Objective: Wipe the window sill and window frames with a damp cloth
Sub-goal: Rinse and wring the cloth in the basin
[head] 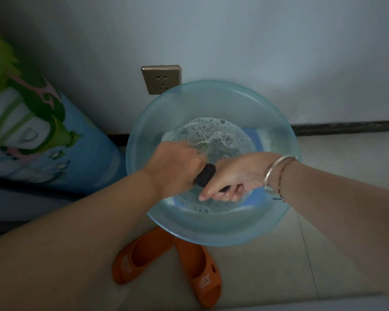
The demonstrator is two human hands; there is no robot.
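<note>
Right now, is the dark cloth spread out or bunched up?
Bunched up: the dark cloth is a tight roll gripped between the left hand and right hand above the soapy basin.

A dark cloth point(205, 175), pale blue translucent basin point(276, 212), orange slippers point(198, 274), bronze-toned socket point(161, 79).
</note>
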